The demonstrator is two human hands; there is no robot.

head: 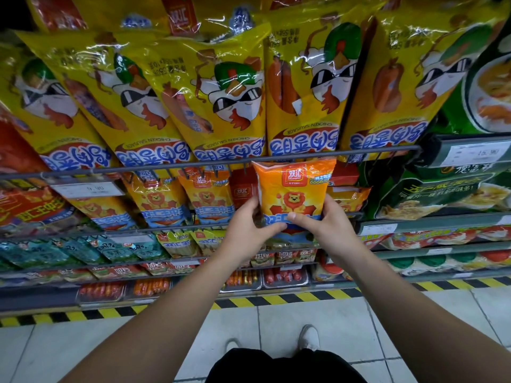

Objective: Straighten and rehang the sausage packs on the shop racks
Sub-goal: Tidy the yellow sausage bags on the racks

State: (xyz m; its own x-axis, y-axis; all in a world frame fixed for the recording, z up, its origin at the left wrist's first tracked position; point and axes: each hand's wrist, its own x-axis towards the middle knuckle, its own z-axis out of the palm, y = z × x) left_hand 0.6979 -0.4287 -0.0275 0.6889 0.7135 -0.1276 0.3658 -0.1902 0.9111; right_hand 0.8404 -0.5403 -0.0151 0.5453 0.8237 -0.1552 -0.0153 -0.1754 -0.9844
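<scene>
An orange sausage pack with a lion picture (293, 189) is held upright in front of the rack, its top edge just under the grey rail (221, 163). My left hand (249, 225) grips its lower left side, fingers curled behind and thumb across the front. My right hand (322, 218) grips the lower right side, its thumb pressed on the front. Similar lion packs (206, 196) hang on hooks to the left. Large yellow chicken sausage packs (221, 100) hang in a row above the rail.
Green packs (442, 194) fill the shelves on the right and red packs (25, 200) the left. Price tags (88, 188) clip to the rails. Lower shelves hold small packs and trays of sausages (284, 276). A black-and-yellow striped strip (276, 298) edges the tiled floor.
</scene>
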